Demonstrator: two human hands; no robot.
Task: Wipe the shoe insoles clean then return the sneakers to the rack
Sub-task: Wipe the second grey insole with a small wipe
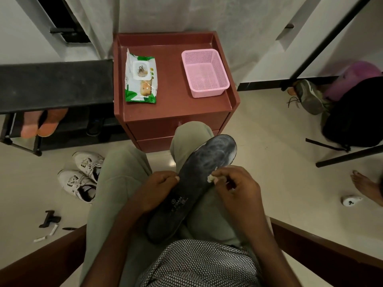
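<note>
The dark insole (192, 189) lies slanted across the person's lap, with its heel end near the belly and its toe end up over the right knee. It rests on the legs so it has something firm under it while it gets rubbed. The left hand (154, 190) pinches the insole's left edge to stop it from sliding. The right hand (236, 186) is curled around a small balled-up white wipe (210, 178) and presses it on the insole's right edge. The toe part looks streaky and grey, so it seems the cleaning is partly done.

The two white sneakers (83, 175) sit on the floor just beside the left leg, close by for when the insoles go back in. The black shoe rack (56, 83) stands to the left with other shoes under its top shelf.

In front of the knees is a reddish cabinet (176, 112). On top lie a pack of wet wipes (141, 76) and a pink basket (205, 73), both within easy reach. The basket may be there for used wipes.
</note>
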